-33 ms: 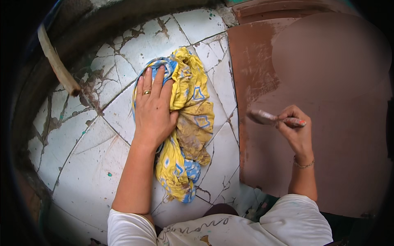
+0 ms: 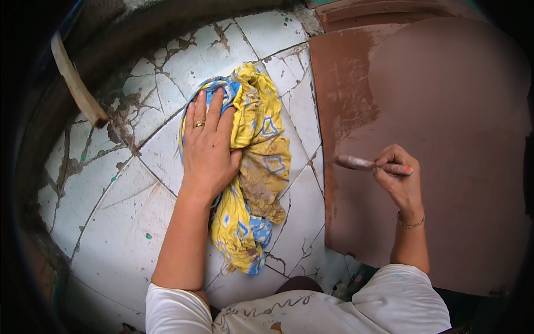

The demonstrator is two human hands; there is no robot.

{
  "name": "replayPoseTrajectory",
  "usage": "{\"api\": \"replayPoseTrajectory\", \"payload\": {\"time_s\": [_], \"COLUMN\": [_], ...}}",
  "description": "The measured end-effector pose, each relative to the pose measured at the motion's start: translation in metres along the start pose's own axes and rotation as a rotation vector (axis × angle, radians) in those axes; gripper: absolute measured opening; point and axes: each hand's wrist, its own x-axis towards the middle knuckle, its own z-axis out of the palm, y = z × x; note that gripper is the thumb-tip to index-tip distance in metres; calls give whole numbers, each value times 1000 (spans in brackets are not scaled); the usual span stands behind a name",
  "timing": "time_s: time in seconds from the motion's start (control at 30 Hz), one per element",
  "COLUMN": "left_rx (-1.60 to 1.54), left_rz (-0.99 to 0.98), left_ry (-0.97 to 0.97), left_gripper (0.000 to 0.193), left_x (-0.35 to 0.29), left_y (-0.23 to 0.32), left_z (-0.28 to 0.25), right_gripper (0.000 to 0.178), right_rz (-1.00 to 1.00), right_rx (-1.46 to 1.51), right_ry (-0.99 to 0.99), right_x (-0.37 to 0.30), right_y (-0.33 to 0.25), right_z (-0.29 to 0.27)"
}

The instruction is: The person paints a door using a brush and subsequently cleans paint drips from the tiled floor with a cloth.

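My left hand (image 2: 208, 145) lies flat, fingers stretched, on a crumpled yellow and blue cloth (image 2: 261, 150) with brown stains. A gold ring is on one of its fingers. Under the palm the cloth is hidden. Between the thumb and fingers of my right hand (image 2: 399, 172) is a paintbrush (image 2: 356, 162), smeared brown, with a red-tipped handle. Its head points left over the left part of a large brown board (image 2: 423, 228). Whether the brush touches the board I cannot tell.
Cracked white tiles (image 2: 128, 222) lie under the cloth and to its left. A wooden stick (image 2: 78, 89) juts in at the upper left. A dark raised edge (image 2: 167, 28) curves along the back. The board has a smooth, darker brown coat at right and redder, streaked patches at upper left.
The paintbrush has turned slightly, so its head looks narrower. My right hand has shifted a little to the left. My left hand and the cloth stay in place.
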Motion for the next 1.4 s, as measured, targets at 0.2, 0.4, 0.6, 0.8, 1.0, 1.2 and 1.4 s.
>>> {"api": "replayPoseTrajectory", "payload": {"time_s": [0.2, 0.4, 0.6, 0.8, 1.0, 1.2, 1.4], "left_rx": [30, 40, 29, 54, 26, 48, 34], "left_rz": [-1, -11, -12, -15, -9, -22, -17], "left_ry": [-4, -12, -13, -12, -10, -19, -4], "left_gripper": [66, 66, 65, 66, 66, 66, 65], "left_x": [0, 0, 1, -1, 2, -1, 1], "left_y": [-2, 1, 1, 0, 3, 0, 2], "left_z": [0, 0, 1, 1, -2, 2, -2], "right_gripper": [12, 15, 19, 20, 19, 18, 18], "right_rz": [118, -148, -159, -206, -313, -321, -406], "right_rx": [-156, -151, -345, -471, -418, -493, -472], "right_ry": [-116, 31, 21, 208, -9, 301, 127], "right_x": [-8, 0, -17, -30, -22, -15, -4], "right_y": [12, 43, 78, 28, 49, 30, 22], "right_z": [17, 49, 72, 37, 75, 32, 58]}}
